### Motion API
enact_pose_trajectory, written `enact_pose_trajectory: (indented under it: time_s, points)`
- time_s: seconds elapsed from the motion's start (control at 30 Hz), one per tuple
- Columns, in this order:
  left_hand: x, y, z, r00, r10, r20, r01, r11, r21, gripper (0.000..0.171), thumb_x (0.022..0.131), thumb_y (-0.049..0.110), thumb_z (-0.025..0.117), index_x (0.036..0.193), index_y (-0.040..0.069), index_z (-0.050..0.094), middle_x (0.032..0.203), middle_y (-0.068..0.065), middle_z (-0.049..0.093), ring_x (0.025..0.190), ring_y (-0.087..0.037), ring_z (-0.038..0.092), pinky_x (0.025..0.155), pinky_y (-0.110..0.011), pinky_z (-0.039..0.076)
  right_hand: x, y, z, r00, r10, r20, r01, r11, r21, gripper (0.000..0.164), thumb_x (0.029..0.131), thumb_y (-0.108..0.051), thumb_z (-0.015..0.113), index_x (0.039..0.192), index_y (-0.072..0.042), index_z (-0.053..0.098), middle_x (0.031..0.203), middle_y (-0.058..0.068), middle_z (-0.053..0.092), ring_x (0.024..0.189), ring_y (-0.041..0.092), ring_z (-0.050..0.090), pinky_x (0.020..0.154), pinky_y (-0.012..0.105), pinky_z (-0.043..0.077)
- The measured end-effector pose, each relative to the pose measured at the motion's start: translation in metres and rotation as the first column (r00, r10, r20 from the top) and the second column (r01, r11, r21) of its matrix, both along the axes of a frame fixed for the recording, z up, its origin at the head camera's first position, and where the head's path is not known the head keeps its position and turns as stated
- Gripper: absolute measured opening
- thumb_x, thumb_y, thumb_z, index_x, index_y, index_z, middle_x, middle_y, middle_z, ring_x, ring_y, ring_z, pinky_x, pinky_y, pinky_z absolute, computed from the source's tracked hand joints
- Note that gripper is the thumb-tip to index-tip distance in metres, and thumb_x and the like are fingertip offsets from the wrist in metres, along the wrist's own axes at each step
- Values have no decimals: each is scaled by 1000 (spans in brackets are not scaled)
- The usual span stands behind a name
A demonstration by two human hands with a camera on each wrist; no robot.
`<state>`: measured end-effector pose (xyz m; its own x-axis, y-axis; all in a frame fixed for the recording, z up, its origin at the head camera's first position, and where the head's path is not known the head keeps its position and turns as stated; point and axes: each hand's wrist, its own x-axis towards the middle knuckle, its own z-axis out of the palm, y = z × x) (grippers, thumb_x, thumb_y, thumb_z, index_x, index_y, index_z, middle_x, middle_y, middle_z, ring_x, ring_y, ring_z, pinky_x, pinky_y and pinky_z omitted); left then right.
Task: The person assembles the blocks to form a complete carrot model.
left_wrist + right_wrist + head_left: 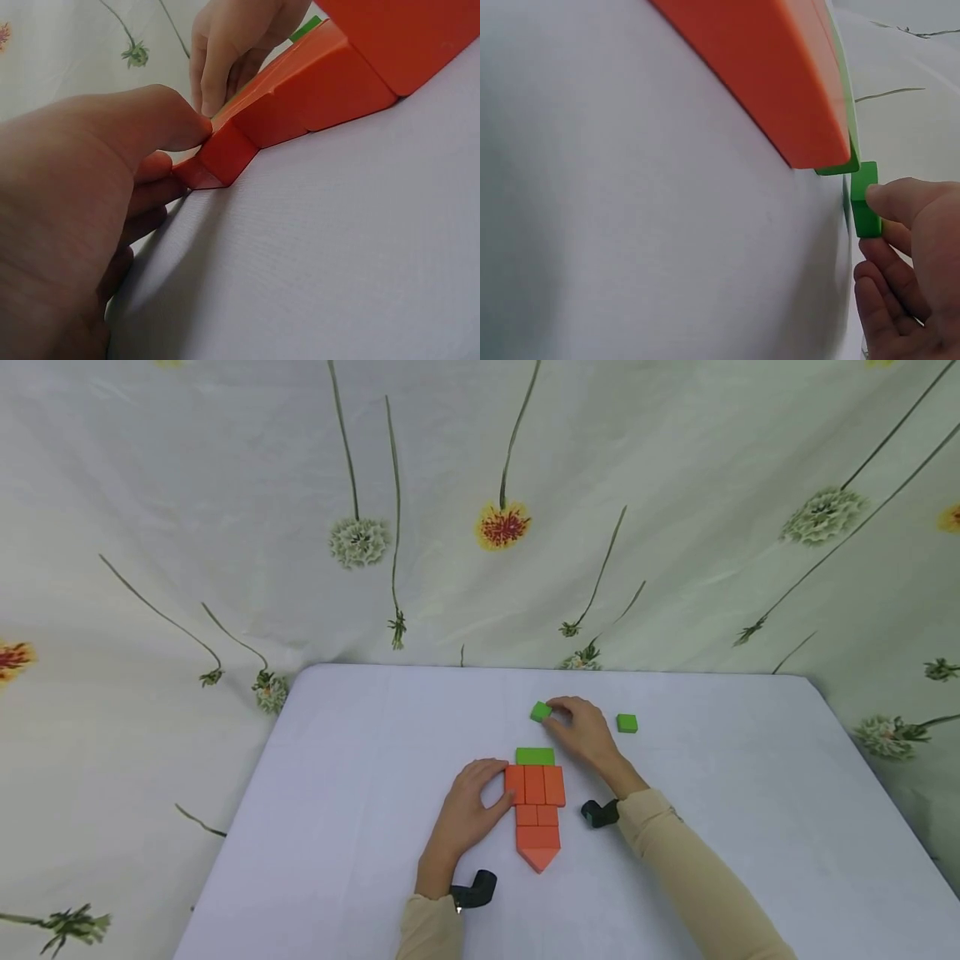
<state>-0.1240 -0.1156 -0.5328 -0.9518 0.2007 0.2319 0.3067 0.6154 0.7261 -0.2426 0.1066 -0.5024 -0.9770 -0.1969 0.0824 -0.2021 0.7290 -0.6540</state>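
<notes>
Flat orange and green wooden blocks form a figure on the white table. Its wide row of three orange blocks (535, 785) has a green rectangular block (535, 756) against its far side. Below that row come two small orange squares (537, 815), an orange bar (537, 837) and an orange triangle (539, 859) pointing toward me. My left hand (461, 814) holds the leftmost orange block (514, 781) of the row, index finger at its far corner, thumb at its near one. Beyond the figure, my right hand (587, 732) pinches a small green block (865, 214) between thumb and fingers.
Another small green block (627, 723) lies on the table to the right of my right hand. A dark wrist camera (475, 890) is strapped to each wrist. The white table (352, 793) ends at the back against a flower-printed cloth (450, 585).
</notes>
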Motion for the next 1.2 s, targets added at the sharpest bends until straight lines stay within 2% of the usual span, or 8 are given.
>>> enact_pose_trajectory:
  time_s: [0.27,0.57,0.93,1.2]
  points:
    - [1,0,-1,1000,-4,-16,4,1000,0,45,93,15,76,135,6,65,134,-9,66,131,-29,57,112,-49,48,3,-1,1,993,114,-9,-114,993,-9,37,97,-19,68,133,-7,68,133,14,68,124,32,63,107,51,51]
    - [1,0,0,1000,-14,-14,14,1000,1,45,93,15,75,136,6,64,134,-10,66,131,-29,57,112,-49,48,8,-6,2,968,252,5,-252,967,-27,37,99,-20,68,134,-8,67,134,11,67,125,31,63,107,50,52]
    - [0,0,2,1000,-16,-13,16,1000,-11,45,93,16,75,135,5,64,133,-10,66,131,-30,57,112,-49,48,11,-9,6,942,332,53,-331,943,-22,36,101,-19,66,136,-11,66,136,9,66,126,28,62,109,47,51]
    - [1,0,4,1000,-18,-13,18,1000,-1,44,93,15,75,135,5,65,133,-11,66,130,-30,57,111,-49,49,9,-11,6,914,403,47,-403,915,-13,37,102,-16,63,138,-9,64,138,10,65,129,29,60,111,49,50]
